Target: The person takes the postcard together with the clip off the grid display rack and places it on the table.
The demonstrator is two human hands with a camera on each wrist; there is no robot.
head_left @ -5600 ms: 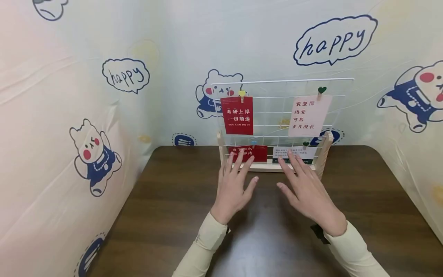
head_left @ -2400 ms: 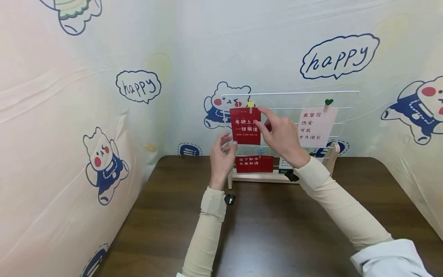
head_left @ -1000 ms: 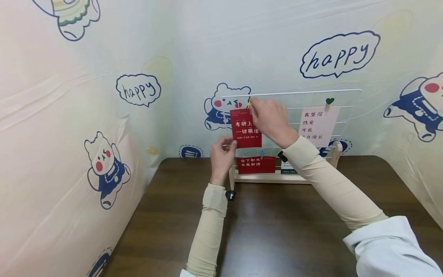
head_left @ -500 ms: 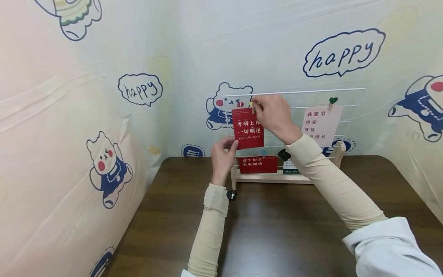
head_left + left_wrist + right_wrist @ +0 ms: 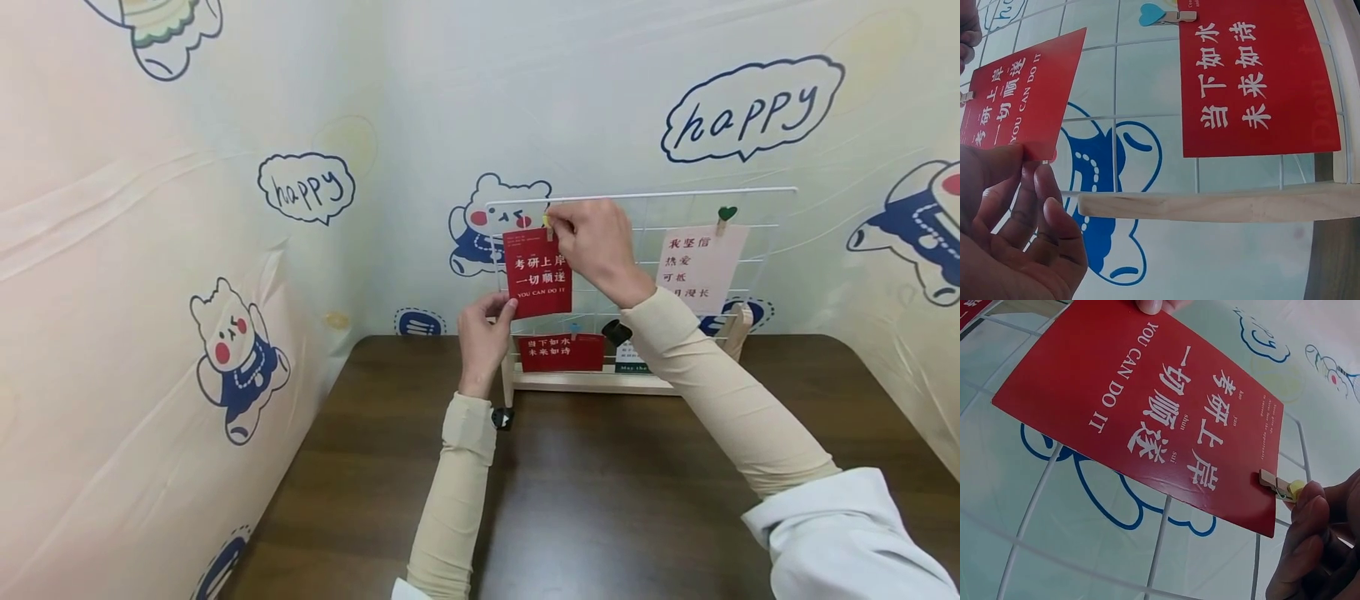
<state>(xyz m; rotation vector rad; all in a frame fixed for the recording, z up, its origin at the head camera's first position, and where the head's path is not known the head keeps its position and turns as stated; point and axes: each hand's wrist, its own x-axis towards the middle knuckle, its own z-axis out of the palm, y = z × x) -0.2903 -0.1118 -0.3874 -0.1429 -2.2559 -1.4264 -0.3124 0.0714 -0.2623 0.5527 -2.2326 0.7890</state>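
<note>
A red card [image 5: 537,279] with white lettering hangs at the upper left of a white wire grid rack [image 5: 645,196]. My left hand [image 5: 483,337] pinches its lower left corner between thumb and fingers, as the left wrist view shows. With thumb and fingers my right hand [image 5: 597,246] pinches the end of a small wooden clothespin [image 5: 1275,485] with a yellow heart. The clothespin's jaws overlap the card's top edge. In the left wrist view the card [image 5: 1035,94] tilts away from the grid.
Lower on the rack are a second red card [image 5: 561,354] with a blue heart clothespin [image 5: 1152,15] and a white-and-green card [image 5: 633,367], partly hidden by the right sleeve. A pink card [image 5: 701,265] hangs upper right under a green heart clothespin [image 5: 724,218]. The rack's wooden base [image 5: 592,383] stands on a brown table [image 5: 585,492].
From above the table, both hands have moved up to the rack. The left took the red card's lower corner; the right shifted from the card's edge to the yellow heart clothespin and pinched it.
</note>
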